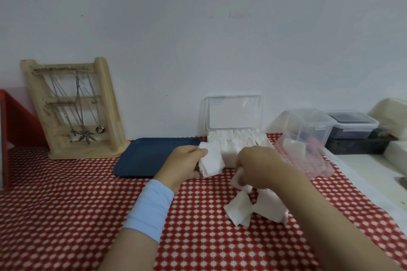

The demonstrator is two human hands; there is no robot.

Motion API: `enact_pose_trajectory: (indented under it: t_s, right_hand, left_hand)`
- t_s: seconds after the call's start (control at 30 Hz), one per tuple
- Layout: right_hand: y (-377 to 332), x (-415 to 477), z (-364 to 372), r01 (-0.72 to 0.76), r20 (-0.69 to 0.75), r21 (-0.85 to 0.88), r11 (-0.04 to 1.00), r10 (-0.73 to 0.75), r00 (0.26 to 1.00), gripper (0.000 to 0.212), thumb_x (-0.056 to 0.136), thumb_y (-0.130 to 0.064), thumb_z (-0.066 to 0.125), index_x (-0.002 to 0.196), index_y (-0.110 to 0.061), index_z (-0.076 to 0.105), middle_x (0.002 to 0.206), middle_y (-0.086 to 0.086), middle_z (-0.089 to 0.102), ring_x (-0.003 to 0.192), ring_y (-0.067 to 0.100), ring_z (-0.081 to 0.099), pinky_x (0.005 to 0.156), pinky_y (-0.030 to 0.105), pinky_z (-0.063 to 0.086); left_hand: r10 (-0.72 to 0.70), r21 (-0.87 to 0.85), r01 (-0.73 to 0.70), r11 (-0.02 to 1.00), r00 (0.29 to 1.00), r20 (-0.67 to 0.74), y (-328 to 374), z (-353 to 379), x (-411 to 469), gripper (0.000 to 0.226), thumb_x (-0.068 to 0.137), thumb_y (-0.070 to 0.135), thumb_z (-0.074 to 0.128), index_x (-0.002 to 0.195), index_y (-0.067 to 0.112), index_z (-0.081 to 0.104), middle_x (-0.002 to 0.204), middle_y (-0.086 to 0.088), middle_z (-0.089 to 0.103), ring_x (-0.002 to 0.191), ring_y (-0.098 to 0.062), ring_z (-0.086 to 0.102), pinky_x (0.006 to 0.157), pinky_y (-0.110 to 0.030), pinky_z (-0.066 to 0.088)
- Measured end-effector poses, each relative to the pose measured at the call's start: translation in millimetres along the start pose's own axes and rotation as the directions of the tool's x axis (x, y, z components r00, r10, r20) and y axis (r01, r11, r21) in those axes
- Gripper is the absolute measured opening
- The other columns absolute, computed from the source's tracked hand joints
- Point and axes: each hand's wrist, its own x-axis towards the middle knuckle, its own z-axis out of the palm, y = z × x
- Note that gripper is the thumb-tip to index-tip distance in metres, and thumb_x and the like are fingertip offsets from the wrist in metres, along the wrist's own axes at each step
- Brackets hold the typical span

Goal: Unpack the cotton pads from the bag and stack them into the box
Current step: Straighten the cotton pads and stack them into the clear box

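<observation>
Two hands at work over the red, white-spotted cloth (66, 204).

Far left: a red panel (19, 114) at the edge of view. Next to it a wooden rack (105, 103) stands tilted back toward the wall, with thin chains (77, 103) and pendants hanging from its bars. A blue tray (143, 156) lies flat just right of the rack's foot.

My left hand (182, 163) is over the tray's near right corner, a pale blue band (152, 207) round the wrist. Thumb and fingers are closed in a pinch on a small stack of pads (211, 160), held up on edge, off the cloth.

Behind the stack sits the box (229, 154), white, close to the wall. Its clear lid (233, 114) is swung up. Rows of pads (237, 138) already stand inside, filling it to about the rim.

My right hand (257, 167) is just in front of the box, knuckles up, fingers curled down into the top of the loose pads (253, 207) and gripping a few. The others in that heap lie scattered and overlapping on the cloth below the hand.

Right of the hand the bag (308, 156) lies slumped, thin clear plastic with a pink tint; I cannot tell what it still holds. Behind it are a clear tub (317, 130) and a lidded tub with dark contents (352, 125). White packs (389, 112) sit blurred at the far right.
</observation>
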Motion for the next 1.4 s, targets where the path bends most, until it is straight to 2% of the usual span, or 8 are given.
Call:
enact_pose_trajectory:
  t_s: [0.3,0.47,0.77,0.97,1.07,1.17,1.3,1.4]
  right_hand:
    - [8,-16,-39,0.186,-0.166,0.57,0.8,-0.109,0.98,0.03,0.099,-0.012,0.055,0.101,-0.033,0.077,0.11,-0.013,0.067,0.095,-0.002,0.061,0.076,0.009,0.046]
    - [0,-11,-30,0.217,-0.192,0.609,0.763,-0.124,0.974,0.049,0.089,-0.016,0.075,0.134,-0.031,0.063,0.087,-0.016,0.068,0.075,-0.014,0.059,0.069,0.004,0.043]
    - [-10,-8,-21,0.207,-0.332,0.632,0.747,0.02,0.943,0.035,0.086,-0.026,0.077,0.117,-0.038,0.069,0.096,-0.021,0.062,0.074,-0.007,0.058,0.062,0.007,0.043]
    - [-3,-9,-22,0.089,-0.357,0.4,0.912,0.066,0.932,0.03,0.083,-0.045,0.077,0.105,-0.034,0.059,0.106,-0.018,0.056,0.088,0.002,0.055,0.07,0.019,0.039]
    - [-1,-14,-26,0.111,-0.07,0.341,0.933,-0.093,0.993,0.018,0.083,-0.037,0.079,0.098,-0.037,0.068,0.102,-0.021,0.063,0.089,0.0,0.058,0.069,0.014,0.039]
    - [-9,-17,-22,0.149,0.38,0.309,0.939,-0.266,0.886,0.039,0.082,-0.03,0.08,0.119,-0.039,0.07,0.12,-0.021,0.064,0.1,0.001,0.058,0.077,0.015,0.044]
    - [-13,-18,-19,0.167,0.471,0.21,0.963,-0.25,0.846,0.05,0.081,-0.034,0.08,0.129,-0.037,0.065,0.13,-0.013,0.06,0.114,0.013,0.059,0.088,0.026,0.05]
    - [-7,-19,-22,0.156,0.406,0.277,0.948,-0.263,0.875,0.02,0.084,-0.037,0.077,0.103,-0.035,0.07,0.104,-0.015,0.067,0.098,0.012,0.064,0.084,0.029,0.053]
  left_hand:
    - [0.06,0.08,-0.06,0.995,0.998,0.001,0,2,-4,0.015,0.097,0.02,0.066,0.103,0.014,0.078,0.099,-0.006,0.08,0.096,-0.026,0.076,0.092,-0.044,0.06]
    - [0.029,0.055,-0.036,0.998,0.992,0.127,2,8,-9,0.022,0.096,0.027,0.069,0.104,0.009,0.079,0.105,-0.018,0.077,0.104,-0.038,0.073,0.096,-0.053,0.057]
    - [-0.051,-0.18,0.09,0.98,0.976,0.211,8,11,-12,0.044,0.1,0.041,0.058,0.12,0.004,0.069,0.111,-0.018,0.076,0.106,-0.033,0.073,0.096,-0.046,0.058]
    - [0.004,0.17,-0.033,0.985,0.986,0.168,3,3,-10,0.033,0.087,0.003,0.075,0.118,0.012,0.071,0.104,-0.001,0.08,0.097,-0.016,0.076,0.096,-0.038,0.059]
    - [0.018,0.192,-0.028,0.981,0.998,0.055,1,-3,-5,0.03,0.085,0.002,0.074,0.111,0.017,0.073,0.101,0.002,0.08,0.093,-0.014,0.076,0.094,-0.036,0.059]
    - [0.022,0.174,-0.021,0.985,1.0,0.0,-1,-6,-1,0.028,0.085,0.003,0.075,0.1,0.026,0.071,0.105,0.002,0.078,0.098,-0.016,0.074,0.098,-0.04,0.057]
    - [0.021,0.151,-0.021,0.988,1.0,0.005,-2,-5,0,0.028,0.086,0.003,0.075,0.099,0.027,0.07,0.108,0.0,0.077,0.102,-0.018,0.073,0.099,-0.041,0.057]
    - [0.022,0.124,-0.022,0.992,1.0,0.004,-2,-4,0,0.021,0.089,0.006,0.072,0.102,0.023,0.072,0.107,-0.001,0.078,0.101,-0.019,0.074,0.098,-0.043,0.057]
